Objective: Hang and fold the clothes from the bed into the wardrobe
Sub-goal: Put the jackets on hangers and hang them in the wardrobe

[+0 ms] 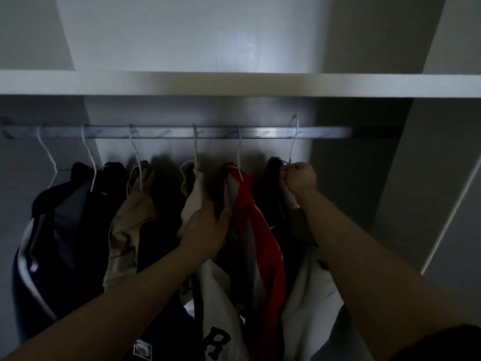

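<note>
Overhead: metal rail [216, 132] under a shelf [234, 84], six wire hangers [136, 152] along it.
Right hand [299, 178]: pinches the neck of the last hanger [293, 144], near the rail's right end, dark garment [273, 175] on it.
Left hand [205, 227]: fingers curled between cream garment [192, 194] and red garment [244, 204]; grip unclear.

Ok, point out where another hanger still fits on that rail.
Bare rail runs from the last hanger, which the right hand grips, to the wardrobe's side wall. Further left the hooks leave short gaps, but the clothes below crowd together; the left hand reaches in between the white shirt and the red top.
</note>
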